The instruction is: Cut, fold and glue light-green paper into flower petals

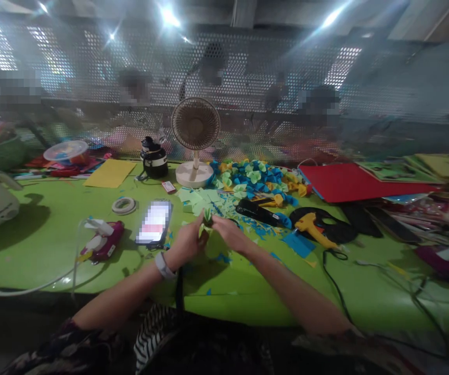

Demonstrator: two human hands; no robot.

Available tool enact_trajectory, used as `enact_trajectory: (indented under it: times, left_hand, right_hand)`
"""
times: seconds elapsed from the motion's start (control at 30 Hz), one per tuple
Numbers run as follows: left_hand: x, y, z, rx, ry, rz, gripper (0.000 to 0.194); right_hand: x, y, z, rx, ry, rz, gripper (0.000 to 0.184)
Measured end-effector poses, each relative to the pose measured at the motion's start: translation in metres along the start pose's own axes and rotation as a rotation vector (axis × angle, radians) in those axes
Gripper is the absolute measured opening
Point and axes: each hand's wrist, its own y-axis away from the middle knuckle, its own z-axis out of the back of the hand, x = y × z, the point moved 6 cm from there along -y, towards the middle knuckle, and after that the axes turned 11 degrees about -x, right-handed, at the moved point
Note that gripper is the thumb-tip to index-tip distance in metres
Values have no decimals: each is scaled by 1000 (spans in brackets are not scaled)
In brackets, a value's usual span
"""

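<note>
Between the fingertips of both hands is a small folded piece of green paper (207, 214), held up over the green table. My left hand (188, 242), with a pale band at the wrist, pinches it from the left. From the right, my right hand (229, 233) closes its fingers on the same piece. Light green paper pieces (196, 197) lie just beyond the fingertips. A black stapler (261, 213) rests to the right of my right hand, among blue paper scraps (257, 227). Farther back is a pile of blue, green and yellow paper flowers (253, 174).
A phone (154, 223), a tape roll (124, 205) and a purple power strip (105, 242) lie to the left. At the back stands a fan (195, 125) beside a black bottle (155, 160). Rightward are a yellow glue gun (313, 229), its cord, and red sheets (357, 183).
</note>
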Motion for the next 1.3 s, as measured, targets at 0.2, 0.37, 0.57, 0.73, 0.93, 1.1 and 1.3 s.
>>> enact_trajectory:
  times: [0.2, 0.37, 0.57, 0.73, 0.93, 1.1, 1.3]
  left_hand:
    - [8, -9, 2, 76, 363, 121, 42]
    - [23, -12, 0, 22, 437, 248, 47]
    - [27, -15, 2, -27, 435, 223, 50]
    - [31, -18, 7, -79, 337, 184, 50]
    - [39, -21, 6, -79, 341, 197, 41]
    - [26, -21, 14, -108, 182, 105, 43]
    - [14, -18, 16, -81, 165, 37, 48]
  right_hand:
    - [-19, -9, 4, -2, 70, -117, 17]
    - [-26, -9, 3, -33, 54, -125, 20]
    - [-22, -6, 3, -60, -20, -143, 19]
    - [-21, -7, 4, -99, -99, -230, 18]
    - [-28, -9, 5, -111, -153, -259, 24]
    - [-22, -5, 6, -113, -29, -175, 36]
    - [-11, -4, 11, -202, 312, 17, 25]
